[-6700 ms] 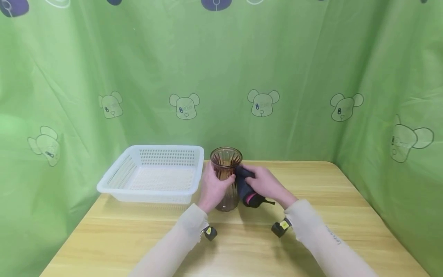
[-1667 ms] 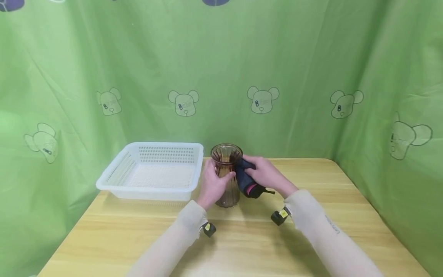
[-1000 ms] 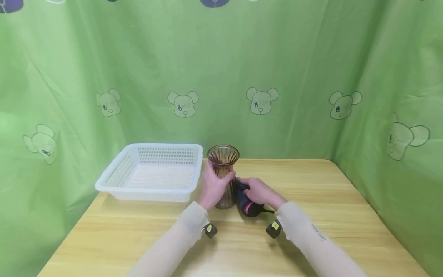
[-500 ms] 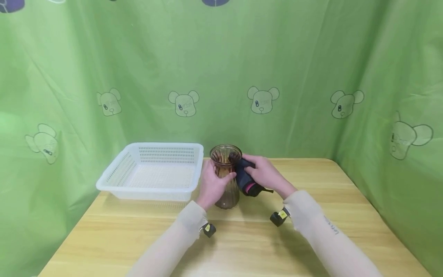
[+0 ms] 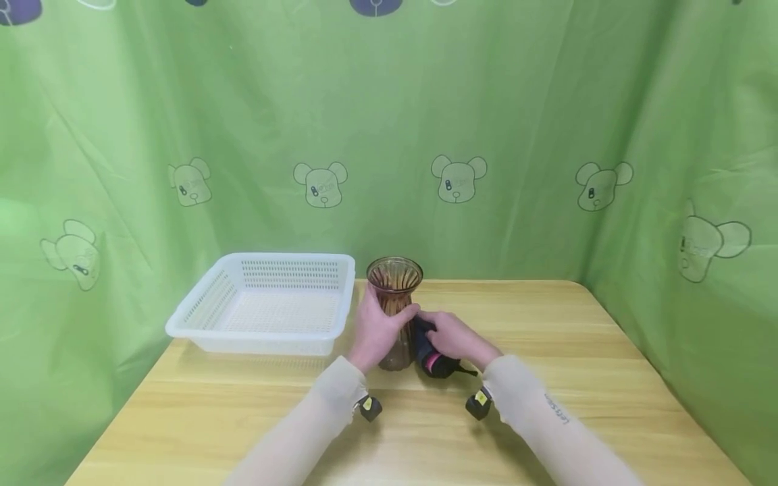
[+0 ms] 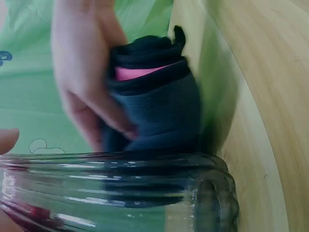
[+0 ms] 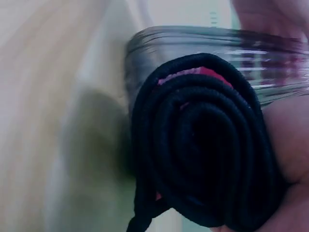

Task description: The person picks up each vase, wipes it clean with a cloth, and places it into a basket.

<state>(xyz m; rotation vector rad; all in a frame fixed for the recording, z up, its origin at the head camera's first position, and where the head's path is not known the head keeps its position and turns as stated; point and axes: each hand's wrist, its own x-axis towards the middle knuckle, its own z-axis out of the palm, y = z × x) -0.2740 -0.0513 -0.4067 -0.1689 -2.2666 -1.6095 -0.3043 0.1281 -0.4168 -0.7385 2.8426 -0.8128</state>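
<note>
Near the centre of the head view, upright with base down at the desk (image 5: 425, 439): a ribbed, amber-tinted glass vase (image 5: 394, 300), flared at the rim. Gripped below that rim by the left hand (image 5: 375, 329), with thumb across the front. Just to the right, slanting down toward the lower right: a dark cloth roll (image 5: 428, 351) with a pink band near the end and a short dark strap. Held from above in the curled right hand (image 5: 452, 336), close beside the vase; impossible to tell whether touching the glass.

In the left wrist view, seen across the bottom behind clear ribbed glass, and above it at centre: the same roll. In the right wrist view, spiral end toward the camera, in front of the vase.

Left of centre in the head view, on the desk: a white perforated basket (image 5: 255, 336). Across the background: a green curtain (image 5: 389, 101) with bear-head outlines.
</note>
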